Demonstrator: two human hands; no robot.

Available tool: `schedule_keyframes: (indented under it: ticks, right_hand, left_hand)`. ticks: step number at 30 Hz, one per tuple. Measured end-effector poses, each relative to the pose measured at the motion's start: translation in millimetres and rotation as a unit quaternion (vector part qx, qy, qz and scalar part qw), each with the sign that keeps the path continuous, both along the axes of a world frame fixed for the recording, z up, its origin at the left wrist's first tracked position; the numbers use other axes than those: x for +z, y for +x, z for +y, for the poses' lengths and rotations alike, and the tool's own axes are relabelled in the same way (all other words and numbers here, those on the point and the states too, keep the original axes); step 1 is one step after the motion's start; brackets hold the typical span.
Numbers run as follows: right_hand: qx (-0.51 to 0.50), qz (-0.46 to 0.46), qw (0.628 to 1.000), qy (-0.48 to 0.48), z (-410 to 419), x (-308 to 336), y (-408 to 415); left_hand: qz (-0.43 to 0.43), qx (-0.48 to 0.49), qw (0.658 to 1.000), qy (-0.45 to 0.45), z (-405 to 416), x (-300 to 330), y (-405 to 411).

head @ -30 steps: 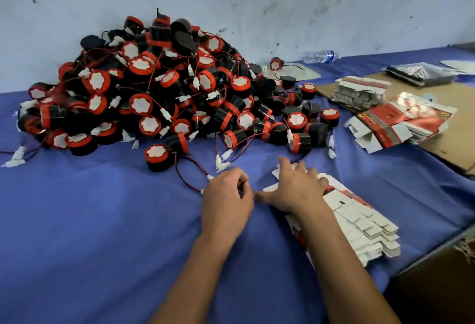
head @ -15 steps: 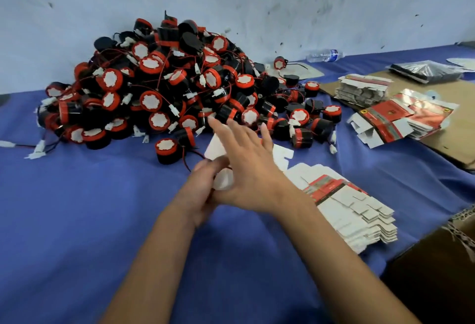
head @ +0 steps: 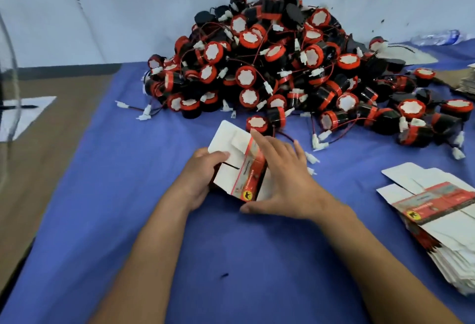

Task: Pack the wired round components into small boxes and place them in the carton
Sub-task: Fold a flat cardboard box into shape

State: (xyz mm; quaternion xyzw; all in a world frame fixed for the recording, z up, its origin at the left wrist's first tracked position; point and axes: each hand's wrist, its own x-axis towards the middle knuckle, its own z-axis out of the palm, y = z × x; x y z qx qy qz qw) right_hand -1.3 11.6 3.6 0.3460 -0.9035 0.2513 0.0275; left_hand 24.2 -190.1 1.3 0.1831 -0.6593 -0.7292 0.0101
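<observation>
Wired round components [head: 295,67] lie heaped on a blue cloth [head: 128,221] against a pale wall. Left hand [head: 200,180] grips the half-folded small box [head: 239,167] just before the heap; right hand [head: 280,180] presses spread fingers on it.

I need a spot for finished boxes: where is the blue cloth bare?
Bare blue cloth lies between the forearms and near left of the left hand. Crowded: the pile of red-and-black round wired components behind the half-folded small box, and the flat carton stack right of the right hand.

Head view, looking forward-down, close over table [head: 128,221].
</observation>
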Motion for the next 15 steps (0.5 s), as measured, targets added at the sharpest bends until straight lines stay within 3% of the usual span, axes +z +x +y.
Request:
schedule_keyframes:
  ticks: [6, 9, 12, 15]
  right_hand:
    - [0.040, -0.086, 0.984, -0.152, 0.6, 1.2, -9.8]
    - [0.023, -0.155, 0.947, -0.282, 0.9, 1.6, -15.0]
    - [-0.024, -0.278, 0.856, -0.436, -1.3, 3.9, -18.1]
    - [-0.010, -0.428, 0.740, -0.519, 0.3, 5.7, -19.8]
  left_hand:
    - [0.023, 0.009, 1.000, 0.015, -18.4, 3.8, -2.9]
    - [0.080, 0.046, 0.995, 0.042, -15.2, 5.1, -3.9]
    - [0.170, -0.021, 0.984, 0.049, -1.1, 7.1, -3.7]
    - [0.221, -0.167, 0.957, -0.085, 5.9, 8.0, -2.9]
